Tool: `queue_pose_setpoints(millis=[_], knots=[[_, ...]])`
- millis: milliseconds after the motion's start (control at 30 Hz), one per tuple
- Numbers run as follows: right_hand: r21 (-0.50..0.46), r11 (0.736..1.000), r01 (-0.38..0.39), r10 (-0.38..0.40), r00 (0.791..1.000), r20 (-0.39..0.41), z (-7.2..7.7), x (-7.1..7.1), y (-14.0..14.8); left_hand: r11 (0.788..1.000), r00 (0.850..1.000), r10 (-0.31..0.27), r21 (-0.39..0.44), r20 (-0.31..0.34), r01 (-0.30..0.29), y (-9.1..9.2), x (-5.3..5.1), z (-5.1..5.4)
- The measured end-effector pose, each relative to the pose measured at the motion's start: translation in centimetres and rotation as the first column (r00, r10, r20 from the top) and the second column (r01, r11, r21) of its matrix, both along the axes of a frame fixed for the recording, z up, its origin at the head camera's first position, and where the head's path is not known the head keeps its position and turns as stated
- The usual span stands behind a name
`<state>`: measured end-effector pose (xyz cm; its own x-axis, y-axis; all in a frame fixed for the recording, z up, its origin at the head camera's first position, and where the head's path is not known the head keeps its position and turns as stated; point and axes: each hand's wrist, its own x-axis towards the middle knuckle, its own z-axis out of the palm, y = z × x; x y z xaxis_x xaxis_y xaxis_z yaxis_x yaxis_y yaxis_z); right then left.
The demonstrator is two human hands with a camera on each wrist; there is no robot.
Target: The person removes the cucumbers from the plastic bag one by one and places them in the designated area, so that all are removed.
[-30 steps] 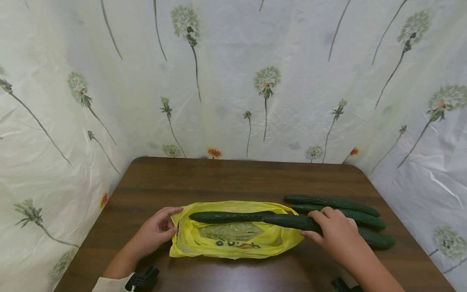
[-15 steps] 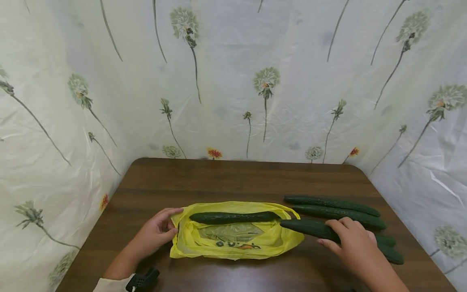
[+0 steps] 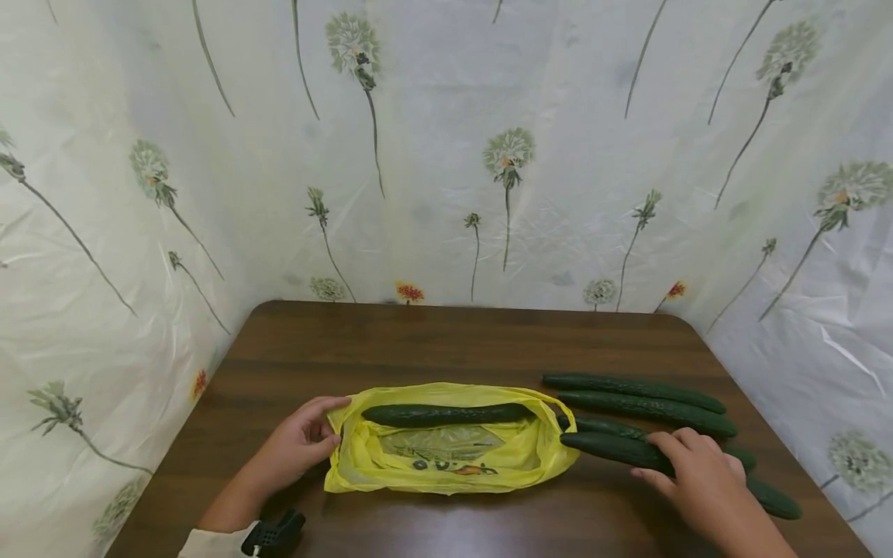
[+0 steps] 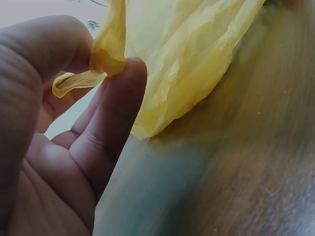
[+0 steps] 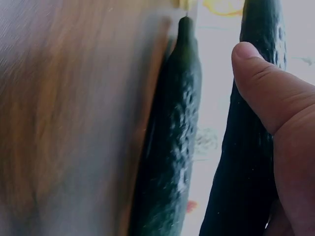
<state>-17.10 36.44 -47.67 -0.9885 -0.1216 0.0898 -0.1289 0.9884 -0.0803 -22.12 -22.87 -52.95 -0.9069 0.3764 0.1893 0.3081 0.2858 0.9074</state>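
Observation:
A yellow plastic bag point(image 3: 453, 487) lies spread at its mouth on the table, with one dark green cucumber point(image 3: 446, 416) along its far side. My left hand point(image 3: 300, 438) pinches the bag's left end; in the left wrist view thumb and finger hold a gathered yellow strip point(image 4: 109, 56). To the right of the bag, my right hand point(image 3: 705, 477) grips another cucumber point(image 3: 614, 449) around its middle, its tip close to the bag's right rim. In the right wrist view, my thumb point(image 5: 261, 73) presses along this cucumber.
Behind the held cucumber lie a far cucumber point(image 3: 631, 382), a second cucumber point(image 3: 649, 406) and a partly covered cucumber point(image 3: 607, 426), roughly parallel. They rest on a dark brown wooden table point(image 3: 418, 341). A flower-patterned sheet point(image 3: 432, 155) surrounds the table's back and sides.
My right hand has drawn the held cucumber rightward and nearer, from over the bag to beside its right end. The left hand and the bag have stayed nearly still.

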Motion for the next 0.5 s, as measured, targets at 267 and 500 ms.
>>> queue_pose_setpoints(millis=[267,500], knots=[[-0.002,1.000,0.000,0.000,0.999,0.032,-1.1,-0.8,1.4,1.000,1.000,-0.004,-0.002,0.027,0.004,0.1,0.1,0.1],[-0.004,1.000,-0.015,0.015,0.995,0.096,-2.1,-1.7,2.7,1.000,0.999,-0.014,-0.005,0.045,0.014,0.0,0.1,0.3]])
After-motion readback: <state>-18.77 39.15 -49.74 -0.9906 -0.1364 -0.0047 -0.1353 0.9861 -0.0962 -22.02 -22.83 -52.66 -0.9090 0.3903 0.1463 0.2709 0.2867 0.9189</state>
